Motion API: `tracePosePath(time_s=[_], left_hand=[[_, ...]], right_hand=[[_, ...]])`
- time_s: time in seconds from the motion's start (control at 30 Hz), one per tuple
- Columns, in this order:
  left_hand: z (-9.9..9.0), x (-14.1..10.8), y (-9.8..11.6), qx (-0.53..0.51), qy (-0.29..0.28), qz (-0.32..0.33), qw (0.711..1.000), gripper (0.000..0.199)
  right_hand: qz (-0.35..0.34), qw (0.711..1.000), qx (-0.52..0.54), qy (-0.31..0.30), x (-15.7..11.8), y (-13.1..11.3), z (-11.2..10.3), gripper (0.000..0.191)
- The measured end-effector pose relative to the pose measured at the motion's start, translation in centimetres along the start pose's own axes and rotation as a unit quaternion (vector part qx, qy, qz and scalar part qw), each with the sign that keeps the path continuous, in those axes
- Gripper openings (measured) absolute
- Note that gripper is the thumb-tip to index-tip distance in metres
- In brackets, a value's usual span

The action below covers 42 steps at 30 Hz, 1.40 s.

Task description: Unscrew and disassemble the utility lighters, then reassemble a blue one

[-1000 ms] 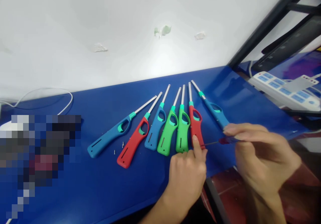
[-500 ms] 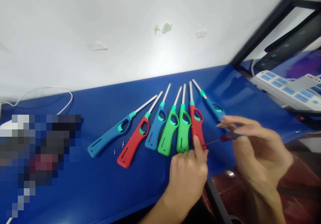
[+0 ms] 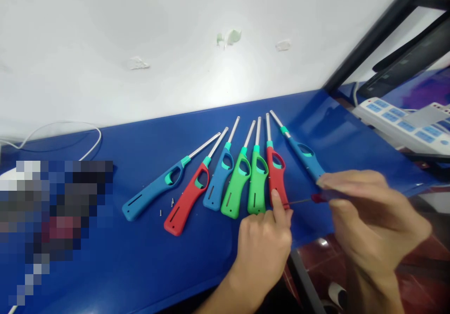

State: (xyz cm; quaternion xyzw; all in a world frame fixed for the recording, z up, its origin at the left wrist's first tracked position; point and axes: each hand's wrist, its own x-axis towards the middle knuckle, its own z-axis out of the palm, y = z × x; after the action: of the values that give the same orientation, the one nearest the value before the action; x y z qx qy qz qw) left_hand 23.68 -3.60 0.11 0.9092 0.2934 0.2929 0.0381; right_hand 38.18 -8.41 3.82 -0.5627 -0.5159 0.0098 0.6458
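Observation:
My left hand (image 3: 265, 239) grips the lower end of a red gas lighter (image 3: 274, 175), its index finger pressed along the handle. In my right hand (image 3: 376, 220), fingers pinch the dark red handle of a screwdriver (image 3: 318, 198). The thin shaft points left, and its tip meets the red lighter's lower end beside my left fingers. Close to my right fingertips lies a blue lighter (image 3: 305, 157). Left of the held one are two green lighters (image 3: 258, 178) side by side, a blue lighter (image 3: 214, 192), another red lighter (image 3: 183, 204) and a long blue lighter (image 3: 147, 197).
Small screws (image 3: 172, 202) lie on the blue table (image 3: 140, 267) between the left lighters. A white cable (image 3: 100, 138) and a blurred-out area are at left. White power strips (image 3: 404, 122) and a black frame bar (image 3: 379, 33) stand at right, with a wall behind.
My right hand has shifted slightly right and its fingers have changed position on the screwdriver handle. My left hand and the lighters have stayed put.

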Motion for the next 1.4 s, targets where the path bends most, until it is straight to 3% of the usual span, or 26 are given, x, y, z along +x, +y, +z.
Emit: tracePosePath(time_s=[0.2,0.3,0.43,0.53,0.6,0.73,0.83,0.9,0.97,1.07,1.17,1.23,1.33,1.4], left_hand=[[0.0,0.0,-0.1,-0.003,0.002,-0.001,1.0,0.044],[-0.1,0.1,0.0,0.001,-0.003,-0.003,1.0,0.046],[-0.2,0.0,0.1,0.004,0.003,-0.002,1.0,0.048],[-0.2,0.0,0.1,0.004,0.007,-0.002,1.0,0.051],[-0.2,0.0,0.1,0.005,0.005,-0.004,1.0,0.052],[-0.1,0.1,0.0,0.003,-0.001,-0.006,1.0,0.05],[0.0,0.1,-0.1,0.0,0.001,-0.005,1.0,0.049],[0.0,0.0,0.0,-0.003,0.004,-0.005,1.0,0.05],[0.0,0.0,0.0,-0.005,0.003,-0.005,1.0,0.051],[-0.1,0.0,0.1,-0.003,0.001,-0.002,1.0,0.051],[-0.1,0.0,0.1,-0.002,0.003,-0.003,1.0,0.051],[-0.1,0.1,0.0,-0.001,0.003,-0.005,1.0,0.051],[-0.1,0.1,0.0,0.0,-0.003,-0.005,1.0,0.051],[0.0,0.1,0.0,-0.002,-0.003,-0.004,1.0,0.052]], right_hand=[[-0.064,0.997,-0.039,0.037,0.7,0.3,0.3,0.022],[-0.095,0.993,-0.054,0.039,0.7,0.4,0.1,0.031],[-0.06,0.997,-0.038,0.002,0.5,0.3,0.0,0.041],[-0.055,0.998,-0.019,0.027,0.6,0.3,0.0,0.029],[-0.066,0.997,-0.02,0.039,0.7,0.5,-0.2,0.032],[-0.05,0.998,0.007,-0.03,0.6,0.6,-0.6,0.036],[-0.026,0.998,0.035,-0.054,0.4,0.2,-0.4,0.021],[-0.044,0.998,0.018,-0.029,0.4,-0.2,-0.2,0.013],[-0.068,0.997,-0.017,-0.012,0.4,-0.5,0.1,0.021],[-0.053,0.998,-0.011,-0.043,0.4,-0.6,0.3,0.036],[-0.012,0.999,0.014,-0.042,0.5,-0.6,0.2,0.025],[-0.038,0.999,-0.004,-0.021,0.6,-0.6,0.0,0.021],[-0.077,0.996,-0.031,-0.034,0.7,-0.7,-0.1,0.032],[-0.039,0.997,-0.025,-0.059,0.6,-0.8,-0.1,0.041]])
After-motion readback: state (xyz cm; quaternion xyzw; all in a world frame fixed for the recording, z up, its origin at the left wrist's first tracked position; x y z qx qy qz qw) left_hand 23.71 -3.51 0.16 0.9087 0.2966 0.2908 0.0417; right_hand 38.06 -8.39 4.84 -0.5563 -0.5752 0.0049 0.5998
